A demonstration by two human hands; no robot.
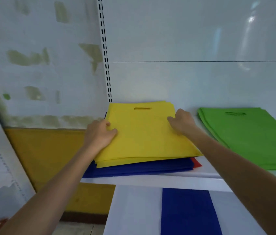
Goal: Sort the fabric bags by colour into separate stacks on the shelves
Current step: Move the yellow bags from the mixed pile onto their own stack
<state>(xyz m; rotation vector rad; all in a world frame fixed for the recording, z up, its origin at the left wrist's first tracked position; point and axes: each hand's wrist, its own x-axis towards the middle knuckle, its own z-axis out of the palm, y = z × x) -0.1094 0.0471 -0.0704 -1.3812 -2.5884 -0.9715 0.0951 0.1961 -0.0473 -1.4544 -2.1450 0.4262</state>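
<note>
I count two grips: my left grip (100,134) at nine o'clock of the mixed pile and my right grip (182,122) at three. Two shelves show, the upper shelf (150,181) and the lower shelf (133,209). The bags come in four colours:
- yellow bags (144,133): at least three by their edges
- blue bags (142,168): several, too thin to count
- red bag (196,162): one corner showing
- green bags (249,133): a few layers, at three o'clock

One lone blue bag (188,211) lies at six o'clock.
</note>
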